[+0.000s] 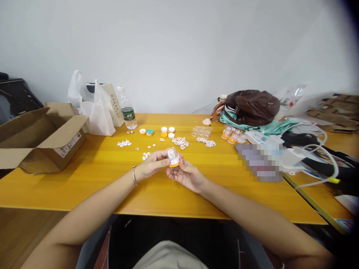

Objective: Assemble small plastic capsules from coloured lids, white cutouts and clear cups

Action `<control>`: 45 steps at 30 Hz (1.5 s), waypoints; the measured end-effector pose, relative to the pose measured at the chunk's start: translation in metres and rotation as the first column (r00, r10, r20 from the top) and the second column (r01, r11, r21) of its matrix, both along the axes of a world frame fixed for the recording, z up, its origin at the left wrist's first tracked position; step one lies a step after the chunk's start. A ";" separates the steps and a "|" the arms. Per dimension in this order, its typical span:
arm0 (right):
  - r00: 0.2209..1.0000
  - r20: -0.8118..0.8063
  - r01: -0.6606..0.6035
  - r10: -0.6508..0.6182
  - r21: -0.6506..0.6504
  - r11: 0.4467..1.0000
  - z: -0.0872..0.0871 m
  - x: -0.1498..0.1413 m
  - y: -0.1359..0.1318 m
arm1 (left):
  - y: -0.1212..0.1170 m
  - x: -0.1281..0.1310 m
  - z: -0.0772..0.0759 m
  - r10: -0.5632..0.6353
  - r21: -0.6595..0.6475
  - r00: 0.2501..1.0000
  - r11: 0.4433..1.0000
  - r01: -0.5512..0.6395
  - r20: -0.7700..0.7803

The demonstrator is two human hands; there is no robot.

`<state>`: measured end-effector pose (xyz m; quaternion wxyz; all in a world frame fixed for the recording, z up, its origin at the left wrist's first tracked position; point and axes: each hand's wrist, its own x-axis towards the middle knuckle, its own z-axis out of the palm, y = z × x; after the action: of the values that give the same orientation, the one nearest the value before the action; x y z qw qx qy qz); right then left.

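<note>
A small round case with a clear top and a white-and-orange base [173, 158] is held up over the table's middle. My left hand [153, 164] grips it from the left, thumb and fingers closed against its side. From the right and below, my right hand [189, 177] has its fingers pressed to the base. Behind the hands lie white lattice pieces [180, 142] and several round white and orange bases [164, 130], one with a teal top [150, 132]. Small white parts [146, 156] lie just beyond my left hand. Clear cups [202, 131] stand farther back.
Finished-looking clear-and-orange cases [233, 135] stand at right, near a blurred flat object [259, 162], white cables [333, 164] and a brown bag [252, 106]. An open cardboard box [53, 145], a white plastic bag [98, 112] and a water bottle [128, 112] are at left.
</note>
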<state>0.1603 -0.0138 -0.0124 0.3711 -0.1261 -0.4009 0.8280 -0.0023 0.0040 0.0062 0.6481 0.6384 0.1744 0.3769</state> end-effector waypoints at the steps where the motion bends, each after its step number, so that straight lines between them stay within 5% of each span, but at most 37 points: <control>1: 1.000 -0.008 -0.011 0.011 -0.009 1.000 0.000 0.000 -0.001 | 0.000 0.000 0.000 -0.010 0.001 1.000 1.000 0.010 -0.001; 7: 1.000 0.021 -0.023 0.023 -0.017 1.000 0.000 0.002 0.006 | 0.003 -0.003 0.000 0.009 -0.002 0.998 1.000 -0.009 -0.060; 14: 0.981 0.073 0.182 -0.180 -0.020 0.983 -0.007 0.010 0.028 | 0.014 0.002 -0.009 0.375 0.165 0.917 0.921 -0.353 -0.135; 23: 0.957 0.192 0.227 -0.219 -0.021 0.974 -0.003 0.016 0.033 | 0.016 0.001 -0.013 0.405 0.206 0.898 0.906 -0.369 -0.173; 34: 0.818 0.392 0.284 -0.421 0.362 0.888 -0.005 0.010 0.033 | 0.018 0.005 -0.022 0.498 0.349 0.832 0.846 -0.404 -0.244; 39: 0.711 0.418 0.240 -0.566 0.612 0.754 -0.006 0.017 0.038 | 0.018 0.006 -0.021 0.431 0.286 0.859 0.890 -0.354 -0.275; 41: 0.689 0.411 0.250 -0.598 0.639 0.727 -0.003 0.019 0.039 | 0.018 0.006 -0.021 0.414 0.247 0.869 0.902 -0.353 -0.270; 45: 0.728 0.400 0.261 -0.558 0.591 0.764 -0.002 0.019 0.039 | 0.017 0.008 -0.021 0.412 0.192 0.878 0.908 -0.373 -0.242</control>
<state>0.1791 0.0250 -0.0141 0.4375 -0.3490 -0.6490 0.5154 0.0054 0.0206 -0.0145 0.4809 0.6796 0.3625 0.4189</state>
